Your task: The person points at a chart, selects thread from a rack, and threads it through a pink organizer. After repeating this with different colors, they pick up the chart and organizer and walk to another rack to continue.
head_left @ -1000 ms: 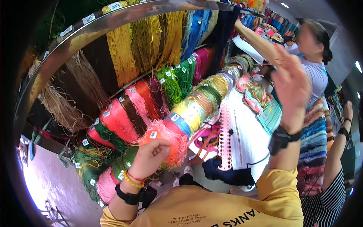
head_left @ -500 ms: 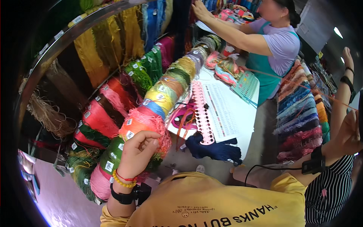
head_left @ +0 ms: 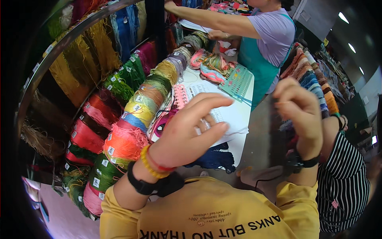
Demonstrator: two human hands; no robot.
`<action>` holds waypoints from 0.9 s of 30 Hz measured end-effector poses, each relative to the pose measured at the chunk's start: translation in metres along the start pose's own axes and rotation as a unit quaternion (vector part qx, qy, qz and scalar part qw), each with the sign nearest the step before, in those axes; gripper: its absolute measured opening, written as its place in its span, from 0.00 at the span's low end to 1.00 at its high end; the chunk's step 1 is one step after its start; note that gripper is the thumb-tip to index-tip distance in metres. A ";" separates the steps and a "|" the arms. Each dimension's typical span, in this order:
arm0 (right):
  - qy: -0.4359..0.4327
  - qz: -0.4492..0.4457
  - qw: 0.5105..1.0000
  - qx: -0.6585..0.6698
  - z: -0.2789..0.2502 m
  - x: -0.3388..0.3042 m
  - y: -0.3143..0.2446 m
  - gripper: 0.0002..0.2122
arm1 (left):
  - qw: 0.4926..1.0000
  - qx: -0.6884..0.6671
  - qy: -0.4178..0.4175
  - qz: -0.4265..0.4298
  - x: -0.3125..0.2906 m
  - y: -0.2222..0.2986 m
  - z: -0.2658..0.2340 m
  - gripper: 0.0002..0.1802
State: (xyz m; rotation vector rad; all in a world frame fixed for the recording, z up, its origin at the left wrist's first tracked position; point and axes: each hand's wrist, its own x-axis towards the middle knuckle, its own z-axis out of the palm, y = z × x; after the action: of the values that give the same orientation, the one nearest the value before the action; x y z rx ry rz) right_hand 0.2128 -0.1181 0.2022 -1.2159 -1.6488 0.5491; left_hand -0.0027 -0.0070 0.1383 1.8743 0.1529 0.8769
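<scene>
At near edge of counter [head_left: 243, 113]: navy thread bundle [head_left: 217, 158], bodyward and rightward of left hand [head_left: 187, 131], long axis crosswise | nearer hand: left, thumb and index parted, no load visible | right hand [head_left: 300, 113]: raised, fingers curled, blurred, grip indeterminable | bundle: dark, soft, loose-stranded.

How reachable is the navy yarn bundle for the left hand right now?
Probably yes: the left hand hovers near the navy yarn bundle by the edge of the white table, and nothing visible seems in the way; depth is uncertain.
</scene>
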 end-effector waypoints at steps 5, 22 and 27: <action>-0.009 0.115 0.992 0.041 0.033 0.011 0.043 0.07 | 0.975 -0.174 -0.054 -0.128 0.034 -0.014 0.022 0.18; -0.040 0.236 0.943 0.229 -0.025 -0.008 0.136 0.08 | 0.968 -0.128 0.119 -0.183 0.008 -0.018 -0.088 0.07; 0.027 0.281 0.953 0.113 -0.035 -0.012 0.149 0.08 | 0.965 -0.101 0.112 -0.212 -0.006 -0.012 -0.089 0.07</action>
State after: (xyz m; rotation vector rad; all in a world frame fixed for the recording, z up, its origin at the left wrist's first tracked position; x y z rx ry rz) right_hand 0.3128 -0.0760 0.0929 -1.5107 -1.1414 1.0156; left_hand -0.0599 0.0629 0.1447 1.4719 0.5631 0.7691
